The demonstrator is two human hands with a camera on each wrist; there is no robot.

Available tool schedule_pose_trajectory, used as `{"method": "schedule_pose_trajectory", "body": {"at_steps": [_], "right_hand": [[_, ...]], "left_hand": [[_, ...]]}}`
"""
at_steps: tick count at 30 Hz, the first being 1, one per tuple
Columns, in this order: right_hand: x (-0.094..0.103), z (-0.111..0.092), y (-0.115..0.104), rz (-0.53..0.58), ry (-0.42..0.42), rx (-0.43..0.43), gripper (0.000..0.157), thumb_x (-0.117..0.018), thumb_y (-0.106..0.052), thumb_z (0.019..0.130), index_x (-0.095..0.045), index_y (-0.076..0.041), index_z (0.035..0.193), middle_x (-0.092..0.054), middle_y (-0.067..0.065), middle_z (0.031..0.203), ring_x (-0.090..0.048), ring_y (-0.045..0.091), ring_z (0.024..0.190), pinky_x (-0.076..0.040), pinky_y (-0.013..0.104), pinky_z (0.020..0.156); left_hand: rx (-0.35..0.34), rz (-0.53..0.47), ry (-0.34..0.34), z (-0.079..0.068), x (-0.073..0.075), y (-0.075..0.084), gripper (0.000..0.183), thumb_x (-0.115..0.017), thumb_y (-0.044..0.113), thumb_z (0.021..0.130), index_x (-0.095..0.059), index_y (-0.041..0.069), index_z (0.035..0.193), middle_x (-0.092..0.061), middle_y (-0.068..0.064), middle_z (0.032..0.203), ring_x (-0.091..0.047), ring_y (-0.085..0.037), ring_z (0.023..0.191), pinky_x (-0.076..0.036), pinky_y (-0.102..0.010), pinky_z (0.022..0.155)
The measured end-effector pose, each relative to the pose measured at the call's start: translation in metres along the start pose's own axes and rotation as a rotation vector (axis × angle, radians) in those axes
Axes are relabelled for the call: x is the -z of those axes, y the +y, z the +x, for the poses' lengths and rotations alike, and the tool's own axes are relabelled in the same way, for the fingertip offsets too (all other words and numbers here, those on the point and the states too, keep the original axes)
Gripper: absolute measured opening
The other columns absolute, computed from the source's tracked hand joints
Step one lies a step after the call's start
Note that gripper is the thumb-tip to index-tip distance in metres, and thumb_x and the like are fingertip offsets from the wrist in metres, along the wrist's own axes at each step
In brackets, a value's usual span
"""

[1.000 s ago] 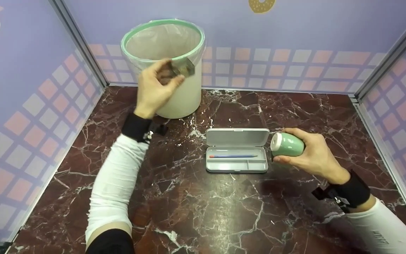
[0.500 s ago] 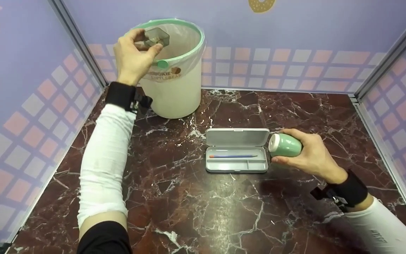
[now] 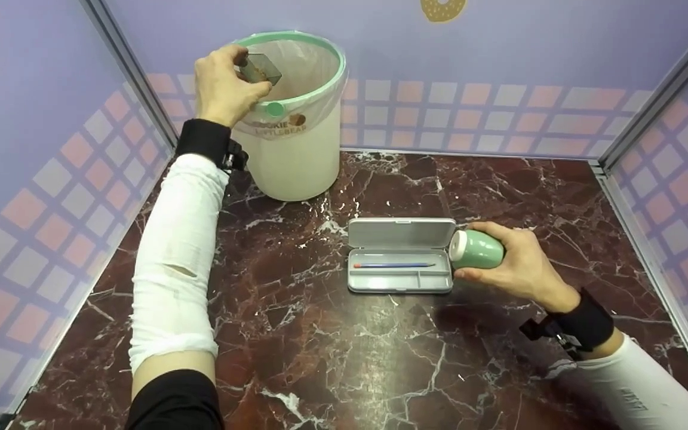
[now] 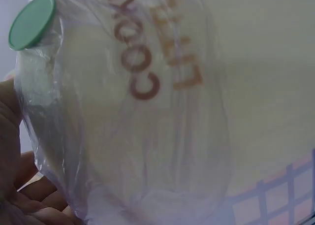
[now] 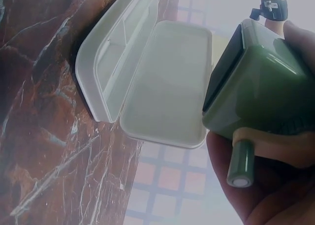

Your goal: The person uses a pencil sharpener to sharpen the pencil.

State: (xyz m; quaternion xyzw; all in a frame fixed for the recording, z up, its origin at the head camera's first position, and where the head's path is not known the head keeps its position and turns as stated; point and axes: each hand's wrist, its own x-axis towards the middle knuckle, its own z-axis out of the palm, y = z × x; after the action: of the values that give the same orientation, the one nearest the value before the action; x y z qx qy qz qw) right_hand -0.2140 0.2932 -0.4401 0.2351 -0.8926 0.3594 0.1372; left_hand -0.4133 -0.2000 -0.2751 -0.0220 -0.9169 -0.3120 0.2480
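In the head view my left hand (image 3: 224, 86) pinches a smoky clear shavings drawer (image 3: 262, 68) between thumb and fingers, tilted over the mouth of the bin (image 3: 296, 167). Some brownish shavings show inside it. The left wrist view shows the bin's clear liner (image 4: 147, 136) beside my fingers, with the drawer hidden. My right hand (image 3: 520, 263) grips a green crank pencil sharpener (image 3: 481, 249), its white end facing left. Its crank handle (image 5: 241, 166) shows in the right wrist view. Just left of it lies the opened pencil case (image 3: 402, 234), holding a blue pencil (image 3: 395, 265).
The bin has a green rim (image 3: 339, 68) and stands at the back left against the panels. Small pale specks lie on the dark marbled tabletop (image 3: 296, 334) in front of it. Patterned walls (image 3: 499, 48) close off the back and both sides.
My left hand has moved up and left with the drawer, from in front of the bin to over its mouth. My right hand has shifted slightly left with the sharpener, closer to the pencil case.
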Motion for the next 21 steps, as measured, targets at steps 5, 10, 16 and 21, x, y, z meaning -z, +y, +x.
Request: {"method": "schedule_pose_trajectory", "body": {"at_steps": [5,10,16,21], "right_hand": [[-0.002,0.001,0.001,0.028,-0.016,-0.004,0.073,-0.108,-0.023,0.069,-0.078,-0.008,0.133,-0.084,0.008,0.099,-0.065,0.005,0.076,-0.051,0.019,0.067],[-0.003,0.000,0.002,0.018,-0.031,-0.026,0.074,-0.108,-0.024,0.070,-0.077,-0.007,0.135,-0.084,0.008,0.100,-0.066,0.007,0.077,-0.052,0.022,0.066],[-0.003,-0.002,0.001,0.008,-0.018,-0.032,0.075,-0.108,-0.025,0.070,-0.077,-0.008,0.136,-0.083,0.009,0.099,-0.065,0.006,0.076,-0.051,0.021,0.066],[-0.001,-0.003,-0.001,0.014,-0.008,-0.034,0.075,-0.108,-0.025,0.070,-0.077,-0.011,0.137,-0.083,0.009,0.098,-0.064,0.006,0.076,-0.050,0.021,0.065]], "left_hand": [[-0.054,0.085,-0.051,0.003,-0.002,0.004,0.061,-0.086,0.019,0.089,-0.072,0.001,0.145,-0.077,-0.023,0.141,-0.075,-0.039,0.131,-0.061,-0.049,0.115],[-0.105,0.150,-0.107,0.008,-0.001,0.010,0.060,-0.086,0.015,0.087,-0.073,0.004,0.144,-0.075,-0.023,0.142,-0.068,-0.042,0.136,-0.056,-0.056,0.117],[-0.126,0.196,-0.191,0.016,0.003,0.010,0.066,-0.084,0.007,0.083,-0.074,0.012,0.148,-0.070,-0.024,0.147,-0.061,-0.043,0.140,-0.052,-0.063,0.120],[-0.167,0.219,-0.226,0.019,0.005,0.010,0.067,-0.080,0.000,0.082,-0.074,0.015,0.147,-0.065,-0.025,0.143,-0.059,-0.044,0.134,-0.053,-0.065,0.115]]}}
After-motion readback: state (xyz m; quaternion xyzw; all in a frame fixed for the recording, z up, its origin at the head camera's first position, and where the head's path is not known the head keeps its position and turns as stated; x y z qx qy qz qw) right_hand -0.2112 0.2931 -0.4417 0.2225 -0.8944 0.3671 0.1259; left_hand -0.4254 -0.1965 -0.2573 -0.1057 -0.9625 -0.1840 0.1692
